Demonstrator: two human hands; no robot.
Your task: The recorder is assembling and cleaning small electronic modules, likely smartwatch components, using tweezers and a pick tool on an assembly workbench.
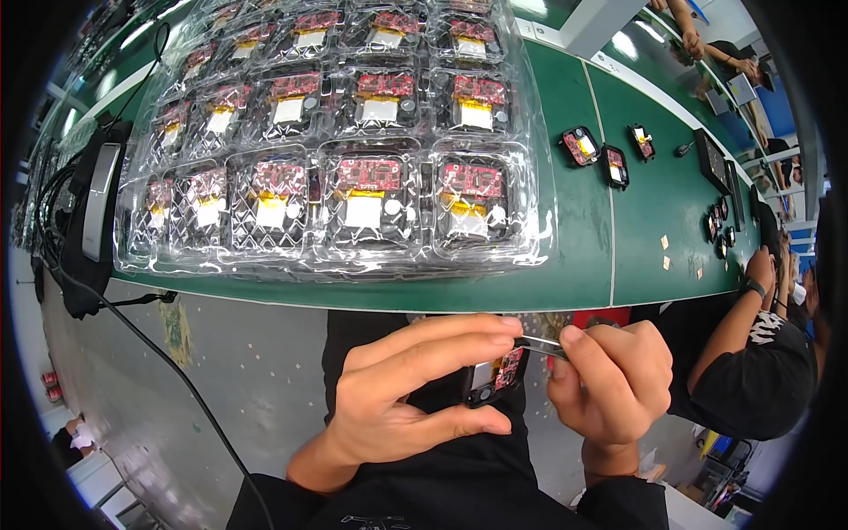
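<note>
My left hand [389, 389] is closed around a small black device housing [507, 369], held above my lap just off the table's near edge. A red circuit board and a pale part show inside the housing. My right hand [618, 380] pinches slim metal tweezers [541, 344] between thumb and fingers. Their tips reach to the housing's upper edge, beside my left fingertips; whether they grip anything there I cannot make out. Ahead of my hands lies a clear plastic blister tray [424, 199] filled with similar housings, each with a red board, yellow tape and a whitish block.
The green table [574, 252] carries a few loose housings [616, 166] right of the tray and several small dark parts [720, 221] farther right. A black cable [181, 367] hangs at the left. Close on the right sits another person [751, 371] in black.
</note>
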